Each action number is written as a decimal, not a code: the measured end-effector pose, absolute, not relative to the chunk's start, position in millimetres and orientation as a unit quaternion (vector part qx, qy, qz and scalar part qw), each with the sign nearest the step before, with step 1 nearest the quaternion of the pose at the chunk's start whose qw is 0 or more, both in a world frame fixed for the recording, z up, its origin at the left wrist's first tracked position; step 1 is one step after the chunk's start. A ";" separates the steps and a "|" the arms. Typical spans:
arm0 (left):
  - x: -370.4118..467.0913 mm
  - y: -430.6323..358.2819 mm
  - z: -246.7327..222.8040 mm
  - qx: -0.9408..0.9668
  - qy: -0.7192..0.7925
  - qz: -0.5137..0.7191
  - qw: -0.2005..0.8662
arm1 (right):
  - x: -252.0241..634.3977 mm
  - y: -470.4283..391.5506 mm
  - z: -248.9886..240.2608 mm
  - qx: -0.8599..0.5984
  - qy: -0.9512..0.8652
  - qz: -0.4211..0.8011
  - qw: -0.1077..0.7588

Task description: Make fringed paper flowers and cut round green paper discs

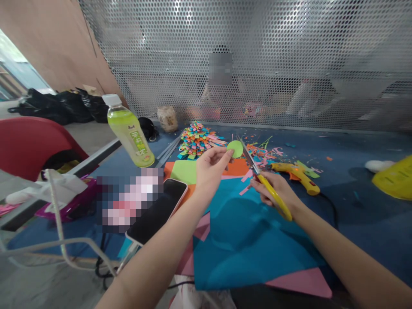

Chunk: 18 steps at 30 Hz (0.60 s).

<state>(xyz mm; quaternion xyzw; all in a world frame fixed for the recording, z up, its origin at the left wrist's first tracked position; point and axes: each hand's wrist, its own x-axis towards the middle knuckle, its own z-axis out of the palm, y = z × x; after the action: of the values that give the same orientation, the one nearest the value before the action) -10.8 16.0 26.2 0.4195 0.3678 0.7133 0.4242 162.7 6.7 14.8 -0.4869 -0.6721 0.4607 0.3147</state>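
Observation:
Between the thumb and fingers of my left hand is a round green paper disc, held by its left edge. My right hand grips a pair of scissors with yellow handles, their blades pointing up and away beside the disc's right edge. Whether the blades touch the paper I cannot tell. Beneath both hands lie sheets of coloured paper, with a large blue sheet on top and small pink strips on it. Just beyond my left hand stands a cone-shaped pile of multicoloured paper strips.
A yellow glue gun with a black cord lies right of the scissors, near scattered paper scraps. To the left are a phone on a cable, a drink bottle and a purple box of tissues. A perforated metal panel rises behind.

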 end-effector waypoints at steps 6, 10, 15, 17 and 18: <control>-12.6 18.9 24.6 0.399 0.360 0.739 0.406 | 162.7 6.1 15.1 -0.482 -0.674 0.463 0.313; -12.6 17.0 26.0 0.428 0.359 0.726 0.401 | 163.7 8.5 14.2 -0.471 -0.688 0.455 0.312; -12.3 16.3 26.2 0.450 0.357 0.718 0.394 | 164.0 10.6 12.1 -0.476 -0.687 0.446 0.320; -12.4 16.8 25.3 0.447 0.355 0.720 0.394 | 164.0 10.2 12.9 -0.484 -0.688 0.440 0.314; -12.5 17.1 25.0 0.444 0.356 0.722 0.393 | 164.0 9.8 13.4 -0.487 -0.687 0.441 0.311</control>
<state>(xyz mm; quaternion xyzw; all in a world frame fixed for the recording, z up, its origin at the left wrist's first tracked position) -12.5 17.1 25.0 0.4444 0.3562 0.7219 0.3931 164.0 9.8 13.4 -0.4869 -0.6868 0.4408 0.3112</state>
